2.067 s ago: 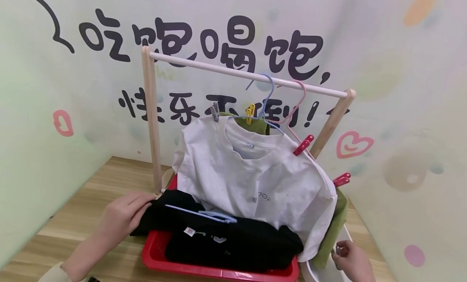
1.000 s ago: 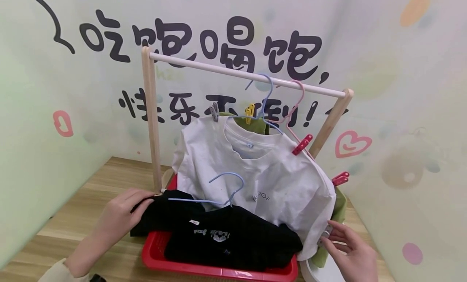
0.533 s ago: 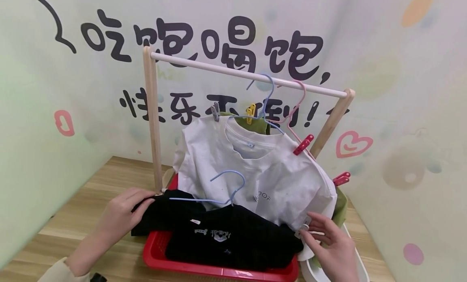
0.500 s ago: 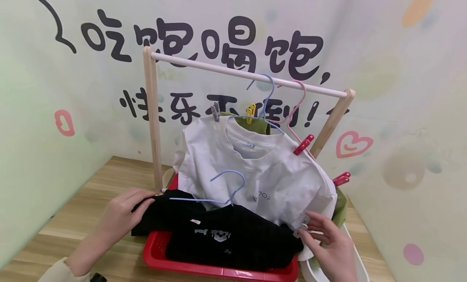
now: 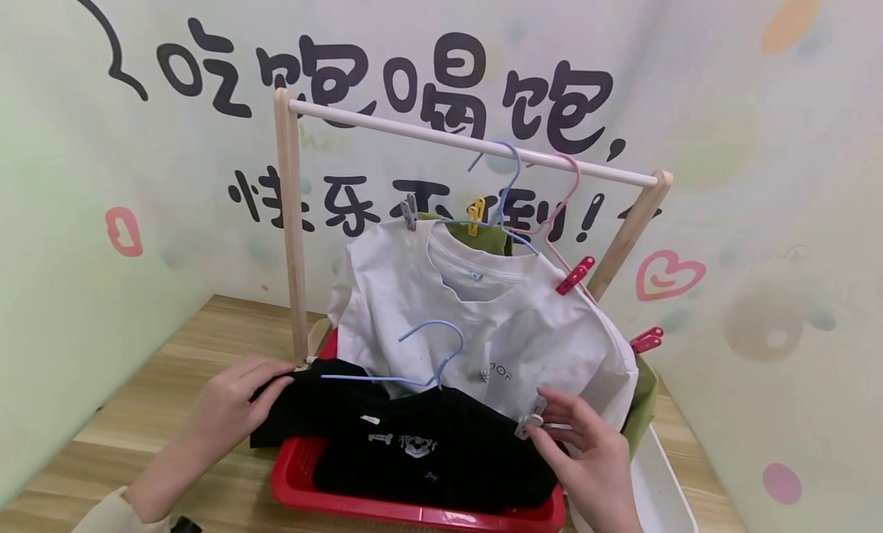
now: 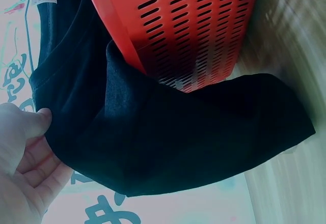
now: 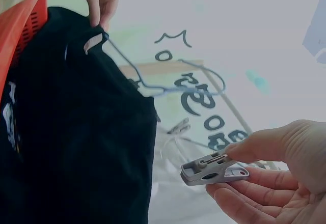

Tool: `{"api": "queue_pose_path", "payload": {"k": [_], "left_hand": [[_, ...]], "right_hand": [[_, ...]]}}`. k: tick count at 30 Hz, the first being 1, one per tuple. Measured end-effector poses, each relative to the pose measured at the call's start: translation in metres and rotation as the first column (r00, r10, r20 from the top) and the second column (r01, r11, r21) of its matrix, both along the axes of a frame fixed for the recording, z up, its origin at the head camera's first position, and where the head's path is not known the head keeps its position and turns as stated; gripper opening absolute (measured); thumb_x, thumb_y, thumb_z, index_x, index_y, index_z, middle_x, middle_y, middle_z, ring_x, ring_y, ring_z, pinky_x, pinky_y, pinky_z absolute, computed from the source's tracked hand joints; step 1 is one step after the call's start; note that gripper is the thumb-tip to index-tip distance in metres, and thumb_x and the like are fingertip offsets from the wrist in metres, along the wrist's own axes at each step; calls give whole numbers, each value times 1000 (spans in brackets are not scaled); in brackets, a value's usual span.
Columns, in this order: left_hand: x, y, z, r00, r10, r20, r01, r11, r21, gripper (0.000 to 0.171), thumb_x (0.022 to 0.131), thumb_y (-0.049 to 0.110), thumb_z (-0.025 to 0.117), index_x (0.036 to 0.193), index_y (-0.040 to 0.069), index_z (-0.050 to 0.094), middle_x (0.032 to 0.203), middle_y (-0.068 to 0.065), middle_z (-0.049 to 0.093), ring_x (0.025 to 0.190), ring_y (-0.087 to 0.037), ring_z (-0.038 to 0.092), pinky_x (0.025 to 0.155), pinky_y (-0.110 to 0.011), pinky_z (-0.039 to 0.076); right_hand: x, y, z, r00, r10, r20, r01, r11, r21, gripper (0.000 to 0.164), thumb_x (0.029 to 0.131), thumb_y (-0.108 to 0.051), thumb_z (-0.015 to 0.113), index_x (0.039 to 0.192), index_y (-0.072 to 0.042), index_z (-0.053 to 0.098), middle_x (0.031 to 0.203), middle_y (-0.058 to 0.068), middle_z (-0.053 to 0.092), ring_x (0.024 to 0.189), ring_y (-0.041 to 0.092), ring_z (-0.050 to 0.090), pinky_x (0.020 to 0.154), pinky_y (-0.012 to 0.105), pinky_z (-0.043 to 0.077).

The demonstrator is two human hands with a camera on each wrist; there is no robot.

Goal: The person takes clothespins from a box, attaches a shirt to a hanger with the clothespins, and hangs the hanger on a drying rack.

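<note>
My left hand (image 5: pixel 234 403) pinches the shoulder of a black T-shirt (image 5: pixel 441 472); in the left wrist view its sleeve hangs down beside a red basket (image 6: pixel 127 30). A light blue hanger (image 5: pixel 372 378) sits inside the shirt's neck, its hook standing up. The rest of that hanger is hidden by cloth. Between thumb and fingers, my right hand (image 5: pixel 586 464) holds a grey clothespin (image 7: pixel 209 169) above the shirt's other shoulder. In the right wrist view the clothespin is apart from the black cloth.
Behind, a wooden rack with a white rod (image 5: pixel 414 132) carries a white T-shirt (image 5: pixel 400 310) and a green garment (image 5: pixel 643 399), with grey, yellow and red clothespins (image 5: pixel 576 275) on them. A white bin (image 5: pixel 658 479) stands at the right.
My right hand has come up from the white bin with the grey clothespin and moved left over the black T-shirt. The blue hanger's hook has tipped upright. My left hand stays in place.
</note>
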State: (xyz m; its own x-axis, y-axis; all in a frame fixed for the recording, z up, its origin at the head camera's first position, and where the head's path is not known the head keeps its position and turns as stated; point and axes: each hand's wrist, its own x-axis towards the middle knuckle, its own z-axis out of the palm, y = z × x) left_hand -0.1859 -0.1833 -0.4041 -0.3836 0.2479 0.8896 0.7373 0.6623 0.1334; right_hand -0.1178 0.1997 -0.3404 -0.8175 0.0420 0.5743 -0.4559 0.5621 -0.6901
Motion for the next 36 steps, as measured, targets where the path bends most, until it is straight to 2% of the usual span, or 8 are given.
{"api": "queue_pose_path", "payload": {"k": [7, 13, 16, 22, 26, 36], "left_hand": [[0, 0, 0, 1000, -7, 6, 7, 1000, 6, 49, 99, 40, 42, 82, 3, 70, 76, -2, 66, 69, -15, 61, 75, -8, 46], [0, 0, -1, 1000, -11, 5, 11, 1000, 11, 50, 99, 40, 42, 82, 2, 70, 76, -2, 66, 68, -15, 61, 74, -8, 46], [0, 0, -1, 1000, -10, -1, 10, 1000, 7, 50, 99, 40, 42, 82, 2, 70, 76, -2, 66, 68, -15, 61, 73, -8, 47], [1, 0, -1, 1000, -4, -3, 4, 1000, 7, 50, 99, 40, 42, 83, 2, 70, 76, -4, 67, 68, -16, 61, 76, -8, 46], [3, -1, 0, 1000, 0, 1, 0, 1000, 11, 50, 99, 39, 42, 83, 2, 71, 76, -4, 67, 69, -17, 62, 76, -8, 46], [6, -3, -2, 1000, -13, 4, 13, 1000, 17, 46, 99, 37, 43, 85, 2, 70, 78, -5, 67, 70, -17, 61, 77, -8, 46]], "right_hand": [[0, -17, 1, 988, 133, -75, -132, 991, 6, 45, 65, 17, 75, 103, -5, 65, 81, 3, 67, 73, 4, 63, 63, 17, 53], [-1, -30, 1, 978, 203, -57, -201, 979, 32, 47, 66, 15, 74, 105, -8, 65, 81, -2, 67, 74, 9, 64, 63, 19, 54], [-1, -37, 1, 963, 258, -71, -256, 966, 37, 47, 66, 15, 74, 106, -7, 64, 82, 0, 68, 74, 14, 65, 63, 21, 55], [-3, -55, 5, 918, 379, -114, -377, 925, 40, 43, 70, 13, 73, 108, -1, 62, 86, 6, 69, 78, 17, 66, 64, 22, 55], [-6, -70, 8, 902, 418, -109, -417, 908, 29, 41, 72, 10, 73, 108, -2, 62, 89, 7, 69, 78, 19, 67, 64, 25, 56], [-10, -97, 9, 886, 457, -84, -460, 888, -21, 34, 76, 0, 75, 107, -5, 64, 91, 5, 68, 80, 16, 66, 65, 29, 56]]}}
